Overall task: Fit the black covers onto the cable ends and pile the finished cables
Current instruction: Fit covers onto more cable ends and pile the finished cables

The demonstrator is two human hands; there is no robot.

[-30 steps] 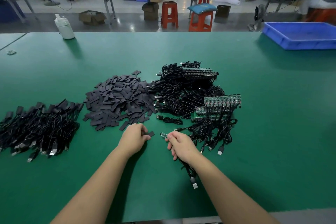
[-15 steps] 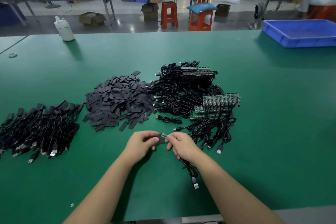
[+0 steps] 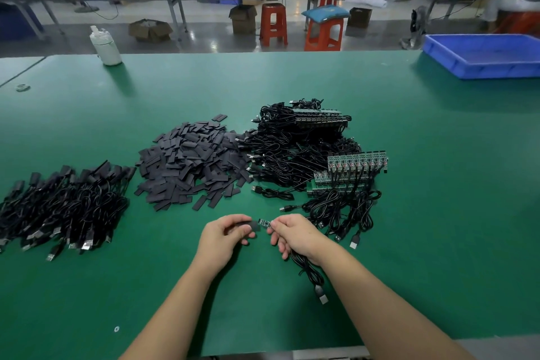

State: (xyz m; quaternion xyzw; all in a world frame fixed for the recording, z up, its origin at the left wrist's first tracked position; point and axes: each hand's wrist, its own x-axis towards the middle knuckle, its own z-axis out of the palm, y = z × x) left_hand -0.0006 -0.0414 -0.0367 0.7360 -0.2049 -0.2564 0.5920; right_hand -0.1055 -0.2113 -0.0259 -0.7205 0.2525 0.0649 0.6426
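Note:
My left hand pinches a flat black cover just above the green table. Facing it, my right hand holds a black cable by its small green circuit-board end. The board tip sits at the cover's mouth, almost touching it. The cable hangs from my right fist and its USB plug lies on the table. Loose black covers form a heap in the middle. Covered cables are piled at the left. Uncovered cables with green boards lie at the right.
A blue plastic bin stands at the far right of the green table. A white bottle stands at the back left edge. Beyond the table are orange stools and another long bench.
My hands came together, then drew slightly apart. The cover in my left hand and the board end in my right now meet tip to tip.

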